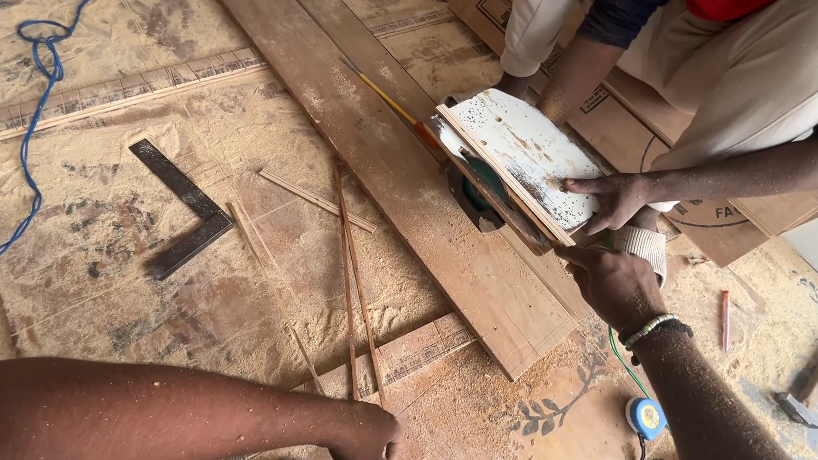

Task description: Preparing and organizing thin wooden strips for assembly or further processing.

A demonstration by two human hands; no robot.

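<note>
While your right hand [616, 283] grips saw [510, 175] handle, fingers closed, saw sits tilted on plank [412, 179]; co-worker's hand [616, 199] steadies its base. Left hand [370, 447] fisted on sawdust floor, empty as far as visible. Cutting step; next needs base flat.

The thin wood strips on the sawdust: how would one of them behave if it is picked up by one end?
The thin wood strips are long and very slender, so one would probably feel light and bend or droop. Being so narrow, it could snap easily. They lie on loose sawdust, so a push would likely slide them rather than roll them.
</note>
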